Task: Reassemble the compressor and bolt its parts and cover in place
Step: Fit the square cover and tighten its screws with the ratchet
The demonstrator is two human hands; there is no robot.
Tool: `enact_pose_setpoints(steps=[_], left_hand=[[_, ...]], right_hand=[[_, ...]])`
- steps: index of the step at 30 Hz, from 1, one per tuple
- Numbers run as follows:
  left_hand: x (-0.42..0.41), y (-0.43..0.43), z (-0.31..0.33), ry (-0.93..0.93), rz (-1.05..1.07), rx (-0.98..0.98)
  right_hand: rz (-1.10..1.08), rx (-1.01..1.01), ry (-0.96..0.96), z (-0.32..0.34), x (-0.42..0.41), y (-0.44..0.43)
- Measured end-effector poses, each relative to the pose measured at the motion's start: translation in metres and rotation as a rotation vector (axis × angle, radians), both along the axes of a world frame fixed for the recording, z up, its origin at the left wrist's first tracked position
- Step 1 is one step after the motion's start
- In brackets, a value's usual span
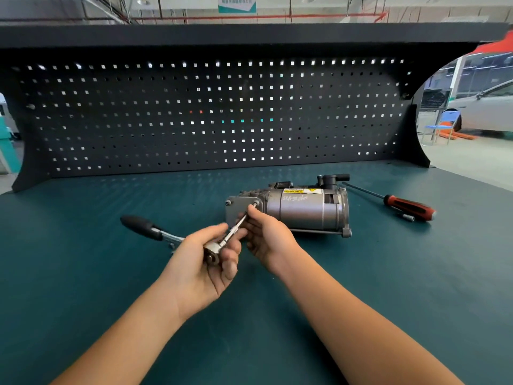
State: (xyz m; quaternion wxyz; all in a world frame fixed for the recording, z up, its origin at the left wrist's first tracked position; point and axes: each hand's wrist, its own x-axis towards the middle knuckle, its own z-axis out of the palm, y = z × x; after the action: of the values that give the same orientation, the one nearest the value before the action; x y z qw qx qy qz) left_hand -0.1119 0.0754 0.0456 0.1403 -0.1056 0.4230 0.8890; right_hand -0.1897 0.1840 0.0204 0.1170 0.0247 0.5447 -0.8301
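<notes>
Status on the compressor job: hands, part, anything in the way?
Left hand grips ratchet. Right hand pinches extension, tip at top cover bolt. Compressor lying on bench. Screwdriver off right, not obstructing.

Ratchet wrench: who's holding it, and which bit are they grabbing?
The left hand grips the ratchet wrench at its round head; the right hand pinches the thin extension bar near the compressor.
</notes>
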Motion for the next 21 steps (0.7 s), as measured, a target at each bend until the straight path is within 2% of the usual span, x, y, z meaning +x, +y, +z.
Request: enact_pose_setpoints(steps=[1,4,7,8,9,10,11,13,15,18,19,20,21], left_hand=[[-0.001,0.0,-0.001,0.054,0.014,-0.187],[-0.006,0.001,-0.005,0.389,0.118,-0.982],[-0.005,-0.005,-0.011,0.648,0.359,-1.73],[-0.003,-0.006,-0.016,0.742,0.391,-1.938],[-0.001,-0.003,-0.021,0.837,0.383,-2.066],[0.001,0.0,-0.025,0.89,0.373,-2.107],[0.001,0.002,-0.027,0.89,0.37,-2.067],[-0.004,0.001,-0.029,0.821,0.383,-1.799],[-0.007,0.004,-0.027,0.672,0.299,-1.33],[0.0,0.012,-0.018,0.271,0.111,-0.396],[0.002,0.011,-0.014,0.163,0.047,-0.174],[0.002,0.009,-0.011,0.09,0.003,-0.036],[0.002,0.006,-0.008,0.051,-0.031,-0.001]], right_hand=[[0.013,0.029,0.0,0.001,0.001,0.0],[0.037,0.1,0.002,0.003,0.003,0.001],[0.034,0.079,0.018,0.003,0.002,-0.001],[0.028,0.064,0.026,0.002,0.001,-0.002],[0.019,0.073,0.041,0.001,0.001,-0.001],[0.004,0.102,0.057,0.0,0.0,-0.002],[-0.01,0.116,0.075,-0.002,0.0,-0.003],[-0.024,0.076,0.091,-0.004,0.0,-0.005],[-0.025,0.03,0.096,-0.005,0.001,-0.005],[-0.043,0.051,0.082,-0.003,0.005,-0.003],[-0.051,0.042,0.07,-0.001,0.006,-0.003],[-0.061,0.05,0.066,-0.001,0.006,-0.003],[-0.07,0.062,0.068,0.0,0.006,-0.004]])
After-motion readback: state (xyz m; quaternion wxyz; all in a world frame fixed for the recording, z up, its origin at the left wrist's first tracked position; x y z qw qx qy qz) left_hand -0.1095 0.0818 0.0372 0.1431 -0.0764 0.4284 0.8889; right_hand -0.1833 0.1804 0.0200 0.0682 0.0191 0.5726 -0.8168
